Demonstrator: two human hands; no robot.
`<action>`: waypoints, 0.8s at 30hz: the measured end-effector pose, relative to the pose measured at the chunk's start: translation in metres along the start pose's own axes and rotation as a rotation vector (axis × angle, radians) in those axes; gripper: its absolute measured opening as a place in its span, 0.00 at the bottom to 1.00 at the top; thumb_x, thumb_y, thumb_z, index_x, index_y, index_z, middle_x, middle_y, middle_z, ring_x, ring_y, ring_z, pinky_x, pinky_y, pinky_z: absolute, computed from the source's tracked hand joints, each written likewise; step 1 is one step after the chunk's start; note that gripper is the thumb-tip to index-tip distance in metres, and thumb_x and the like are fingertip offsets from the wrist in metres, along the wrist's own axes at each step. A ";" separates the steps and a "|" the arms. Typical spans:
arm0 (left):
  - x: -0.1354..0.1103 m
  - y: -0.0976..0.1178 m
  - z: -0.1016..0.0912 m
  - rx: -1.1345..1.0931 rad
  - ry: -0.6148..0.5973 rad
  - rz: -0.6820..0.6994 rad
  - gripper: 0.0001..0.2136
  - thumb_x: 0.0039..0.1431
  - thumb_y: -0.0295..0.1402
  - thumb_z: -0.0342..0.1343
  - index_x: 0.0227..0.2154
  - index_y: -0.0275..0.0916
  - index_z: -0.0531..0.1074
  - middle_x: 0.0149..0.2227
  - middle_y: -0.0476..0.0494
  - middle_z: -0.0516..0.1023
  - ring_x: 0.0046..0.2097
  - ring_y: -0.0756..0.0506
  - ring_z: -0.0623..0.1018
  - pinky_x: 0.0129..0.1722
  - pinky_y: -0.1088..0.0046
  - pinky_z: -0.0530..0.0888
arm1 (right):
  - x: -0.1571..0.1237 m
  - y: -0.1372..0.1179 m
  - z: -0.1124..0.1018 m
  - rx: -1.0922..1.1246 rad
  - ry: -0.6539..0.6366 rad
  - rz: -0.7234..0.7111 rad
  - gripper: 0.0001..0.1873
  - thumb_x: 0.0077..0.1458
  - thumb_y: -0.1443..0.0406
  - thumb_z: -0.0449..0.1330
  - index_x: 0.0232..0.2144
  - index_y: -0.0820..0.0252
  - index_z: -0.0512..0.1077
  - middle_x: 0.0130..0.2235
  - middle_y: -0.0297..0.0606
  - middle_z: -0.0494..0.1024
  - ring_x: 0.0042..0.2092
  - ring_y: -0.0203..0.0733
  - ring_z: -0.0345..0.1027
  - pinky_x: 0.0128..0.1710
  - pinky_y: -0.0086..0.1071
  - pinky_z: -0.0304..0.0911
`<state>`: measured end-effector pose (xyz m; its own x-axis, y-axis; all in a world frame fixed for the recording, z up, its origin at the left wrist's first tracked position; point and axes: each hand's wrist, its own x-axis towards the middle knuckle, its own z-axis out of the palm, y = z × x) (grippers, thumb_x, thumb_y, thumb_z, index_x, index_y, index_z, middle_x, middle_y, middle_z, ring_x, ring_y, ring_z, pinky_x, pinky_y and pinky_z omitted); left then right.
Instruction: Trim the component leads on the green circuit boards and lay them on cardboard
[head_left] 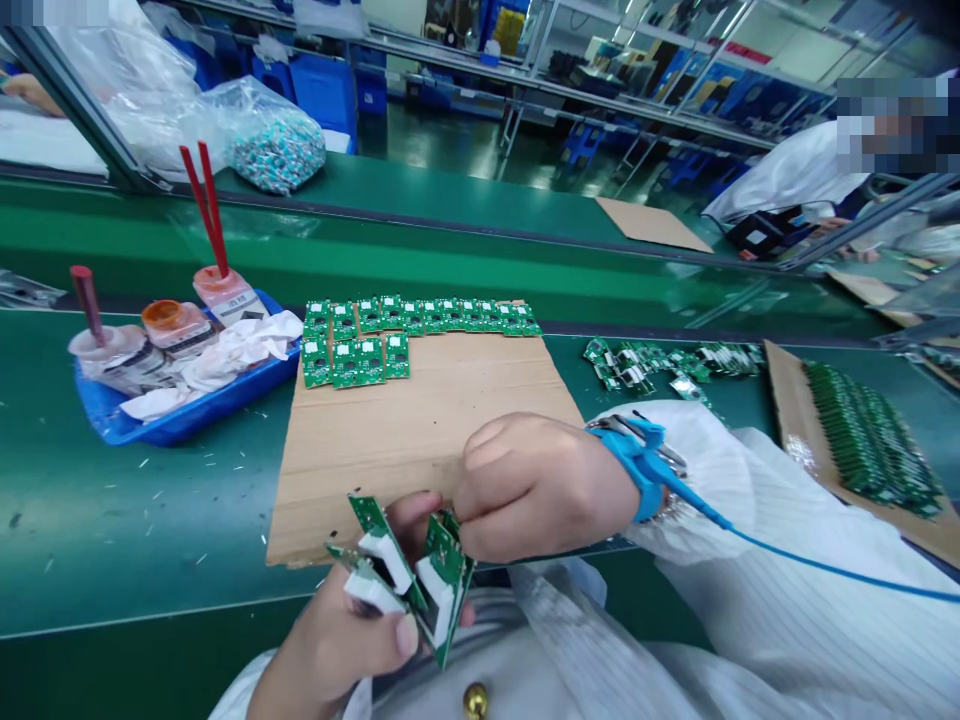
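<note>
Several small green circuit boards [447, 572] with white parts are fanned out in my left hand [352, 630], whose thumb presses on them from the front. My right hand [540, 490] is closed at the boards' upper right edge, its fingertips bent inward and mostly hidden behind the knuckles. A blue wrist strap [637, 460] with a cord circles my right wrist. Beyond both hands lies a brown cardboard sheet [442, 420]. Along its far edge runs a row of circuit boards [450, 316], with a shorter second row [356, 360] at the left.
At the left, a blue tray [202, 425] holds bottles and white wipes. Loose boards [649, 362] lie right of the cardboard. Farther right, another cardboard piece [795, 430] carries densely packed boards [870, 440]. A bag of small parts [277, 145] sits behind the ledge; a co-worker's sleeve [787, 170] shows opposite.
</note>
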<state>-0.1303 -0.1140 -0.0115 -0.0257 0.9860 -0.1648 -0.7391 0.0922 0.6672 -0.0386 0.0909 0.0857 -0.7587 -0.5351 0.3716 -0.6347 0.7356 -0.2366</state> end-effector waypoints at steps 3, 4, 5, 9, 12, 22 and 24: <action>0.003 -0.001 0.007 -0.052 0.066 -0.032 0.33 0.41 0.41 0.68 0.53 0.47 0.65 0.44 0.39 0.75 0.36 0.38 0.79 0.32 0.65 0.73 | -0.005 -0.006 -0.004 -0.050 -0.021 -0.006 0.20 0.62 0.67 0.46 0.26 0.60 0.74 0.27 0.36 0.74 0.27 0.33 0.62 0.29 0.31 0.55; 0.004 -0.001 0.009 -0.061 0.074 -0.037 0.33 0.41 0.41 0.68 0.53 0.47 0.66 0.43 0.39 0.76 0.36 0.39 0.79 0.31 0.66 0.73 | -0.007 -0.008 -0.005 -0.065 -0.032 -0.007 0.20 0.63 0.67 0.46 0.25 0.60 0.74 0.26 0.36 0.74 0.27 0.33 0.62 0.29 0.31 0.55; 0.006 -0.002 0.011 -0.070 0.077 -0.041 0.32 0.40 0.40 0.68 0.52 0.46 0.67 0.42 0.40 0.76 0.36 0.39 0.79 0.30 0.67 0.73 | -0.009 -0.010 -0.006 -0.081 -0.043 -0.001 0.21 0.63 0.66 0.45 0.25 0.59 0.74 0.26 0.36 0.74 0.27 0.33 0.62 0.29 0.31 0.54; 0.013 -0.005 0.017 -0.099 0.067 -0.051 0.24 0.41 0.39 0.68 0.45 0.44 0.72 0.35 0.44 0.77 0.33 0.45 0.76 0.28 0.73 0.72 | -0.013 -0.018 -0.010 -0.131 -0.055 0.068 0.20 0.63 0.65 0.46 0.24 0.59 0.73 0.25 0.34 0.73 0.26 0.33 0.60 0.28 0.31 0.52; 0.016 -0.010 0.019 -0.101 0.040 -0.061 0.20 0.42 0.39 0.68 0.40 0.40 0.74 0.30 0.45 0.75 0.30 0.49 0.73 0.26 0.75 0.70 | -0.015 -0.024 -0.012 -0.139 -0.062 0.096 0.19 0.63 0.66 0.48 0.23 0.60 0.71 0.24 0.32 0.71 0.25 0.32 0.58 0.28 0.31 0.52; 0.015 -0.021 0.017 -0.132 -0.037 -0.097 0.19 0.41 0.37 0.68 0.35 0.38 0.69 0.29 0.46 0.73 0.29 0.47 0.74 0.27 0.73 0.70 | -0.018 -0.036 -0.011 -0.143 -0.073 0.061 0.17 0.62 0.67 0.50 0.22 0.60 0.71 0.22 0.32 0.68 0.25 0.32 0.56 0.28 0.31 0.51; 0.016 -0.017 0.022 -0.148 -0.048 -0.107 0.18 0.40 0.36 0.69 0.32 0.37 0.69 0.30 0.46 0.73 0.31 0.46 0.75 0.28 0.73 0.70 | -0.018 -0.037 -0.011 -0.127 -0.072 0.055 0.17 0.61 0.67 0.50 0.23 0.60 0.71 0.22 0.32 0.68 0.25 0.33 0.56 0.29 0.31 0.51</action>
<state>-0.1031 -0.0971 -0.0095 0.0880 0.9774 -0.1923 -0.8271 0.1793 0.5327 0.0000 0.0781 0.0979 -0.8036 -0.5173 0.2943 -0.5713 0.8091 -0.1376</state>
